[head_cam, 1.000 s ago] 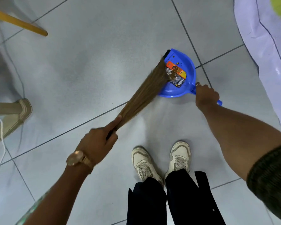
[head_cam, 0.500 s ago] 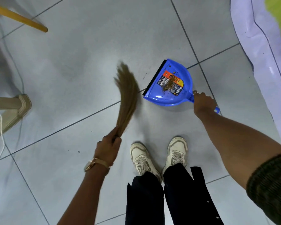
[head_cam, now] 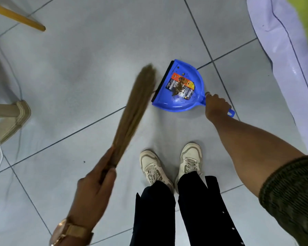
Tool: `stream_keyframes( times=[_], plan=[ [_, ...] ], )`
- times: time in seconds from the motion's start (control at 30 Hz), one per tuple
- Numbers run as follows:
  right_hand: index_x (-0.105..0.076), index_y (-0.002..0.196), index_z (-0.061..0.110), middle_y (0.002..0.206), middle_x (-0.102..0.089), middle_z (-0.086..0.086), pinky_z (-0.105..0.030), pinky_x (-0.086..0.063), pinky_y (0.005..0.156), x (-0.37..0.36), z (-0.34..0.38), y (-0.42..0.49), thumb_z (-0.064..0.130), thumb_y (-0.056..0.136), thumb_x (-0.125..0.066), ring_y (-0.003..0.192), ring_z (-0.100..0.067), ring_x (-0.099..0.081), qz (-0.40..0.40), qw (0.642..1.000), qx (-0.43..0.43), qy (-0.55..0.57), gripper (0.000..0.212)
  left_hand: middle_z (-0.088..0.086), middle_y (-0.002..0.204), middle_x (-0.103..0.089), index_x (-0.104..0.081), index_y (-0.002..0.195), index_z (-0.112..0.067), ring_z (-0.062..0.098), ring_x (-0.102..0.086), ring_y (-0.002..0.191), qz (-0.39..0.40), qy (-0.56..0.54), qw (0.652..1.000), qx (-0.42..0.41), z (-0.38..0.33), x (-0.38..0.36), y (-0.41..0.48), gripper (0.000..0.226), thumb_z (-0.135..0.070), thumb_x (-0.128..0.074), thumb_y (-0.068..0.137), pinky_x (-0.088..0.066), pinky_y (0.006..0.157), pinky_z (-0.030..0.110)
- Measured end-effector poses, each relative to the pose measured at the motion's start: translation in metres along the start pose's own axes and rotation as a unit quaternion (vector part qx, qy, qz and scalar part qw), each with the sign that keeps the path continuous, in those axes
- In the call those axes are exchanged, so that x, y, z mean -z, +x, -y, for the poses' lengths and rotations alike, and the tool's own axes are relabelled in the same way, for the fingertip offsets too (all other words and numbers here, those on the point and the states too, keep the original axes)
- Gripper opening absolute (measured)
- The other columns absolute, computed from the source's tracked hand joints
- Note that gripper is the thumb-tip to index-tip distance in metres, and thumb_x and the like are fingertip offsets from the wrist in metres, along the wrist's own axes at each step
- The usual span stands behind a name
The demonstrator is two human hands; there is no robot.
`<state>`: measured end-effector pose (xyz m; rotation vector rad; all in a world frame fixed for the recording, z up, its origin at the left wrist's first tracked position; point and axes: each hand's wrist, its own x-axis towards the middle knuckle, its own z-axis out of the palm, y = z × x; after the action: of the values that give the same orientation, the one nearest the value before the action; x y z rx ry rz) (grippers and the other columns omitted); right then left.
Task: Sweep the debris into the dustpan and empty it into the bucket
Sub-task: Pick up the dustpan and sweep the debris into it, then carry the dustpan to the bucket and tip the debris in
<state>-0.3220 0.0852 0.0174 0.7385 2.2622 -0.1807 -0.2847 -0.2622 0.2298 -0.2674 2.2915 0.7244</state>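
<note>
Right of centre in the frame, the blue dustpan [head_cam: 180, 102] sits flat on the grey tiled floor [head_cam: 78, 68], its straight black-lipped mouth facing left. It's a rounded plastic scoop with a colourful orange and black label stuck on its bed, and a small heap of brown debris [head_cam: 179, 87] lies right on top of that label, with a few dark specks scattered around it. The right hand [head_cam: 217, 107] is clenched around the pan's handle, only the looped blue tip poking out beyond the fist. Over on the left, the left hand [head_cam: 94, 187] grips the bound end of a straw broom [head_cam: 133, 112], which slants up through the middle of the frame, motion-blurred, its tip just beside the pan's black lip. A gold watch [head_cam: 69, 231] shows at the bottom edge. Two white sneakers [head_cam: 171, 166] stand below the pan, lower centre.
</note>
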Motion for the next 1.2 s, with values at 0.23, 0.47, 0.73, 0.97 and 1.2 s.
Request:
stream_keyframes(
  times=[0.23,0.47,0.73,0.97,1.2],
  plan=[
    [-0.028,0.145,0.018,0.135,-0.046,-0.018,-0.053,-0.043,0.102,0.003,-0.041,-0.087,0.004,0.093,-0.042,0.123,-0.041,-0.049,0.043,0.99,-0.058,0.12,0.056,0.012,0.068,-0.065,-0.032,0.14,-0.051,0.031,-0.058,0.058,-0.04,0.088,0.995,0.023,-0.017,0.021,0.012,0.055,-0.025,-0.046,0.094,-0.055,0.064,0.045],
    [-0.041,0.128,0.011,0.126,-0.058,-0.018,-0.046,-0.048,0.095,0.06,-0.043,-0.247,0.001,0.086,-0.05,0.117,-0.041,-0.057,0.064,0.932,-0.172,0.312,0.044,0.03,0.108,-0.063,0.002,0.152,-0.031,0.046,-0.062,0.093,-0.017,0.192,0.981,-0.035,-0.107,0.029,-0.006,0.07,-0.032,-0.04,0.096,-0.048,0.079,0.046],
    [-0.046,0.12,0.007,0.119,-0.061,-0.018,-0.041,-0.047,0.093,0.149,-0.047,-0.442,0.006,0.087,-0.052,0.114,-0.038,-0.058,0.003,0.854,-0.245,0.459,0.033,0.029,0.132,-0.052,-0.01,0.153,-0.02,0.044,-0.055,0.115,0.057,0.267,0.957,-0.1,-0.198,0.074,-0.105,0.063,-0.037,-0.035,0.098,-0.044,0.094,0.047],
    [-0.038,0.134,0.015,0.128,-0.055,-0.014,-0.042,-0.048,0.091,0.136,-0.095,-0.573,0.001,0.086,-0.047,0.117,-0.037,-0.056,-0.038,0.756,-0.365,0.541,0.051,0.026,0.133,-0.052,-0.011,0.152,-0.021,0.043,-0.054,0.117,0.116,0.356,0.908,-0.187,-0.219,0.071,-0.21,0.062,-0.035,-0.034,0.097,-0.043,0.096,0.045],
    [-0.049,0.122,0.006,0.126,-0.054,-0.018,-0.042,-0.048,0.094,0.07,-0.179,-0.669,0.003,0.085,-0.05,0.115,-0.039,-0.056,-0.072,0.591,-0.486,0.64,0.037,0.016,0.131,-0.057,-0.007,0.152,-0.03,0.034,-0.058,0.114,0.184,0.542,0.742,-0.35,-0.231,-0.009,-0.312,0.06,-0.033,-0.031,0.097,-0.045,0.093,0.039]
  ],
)
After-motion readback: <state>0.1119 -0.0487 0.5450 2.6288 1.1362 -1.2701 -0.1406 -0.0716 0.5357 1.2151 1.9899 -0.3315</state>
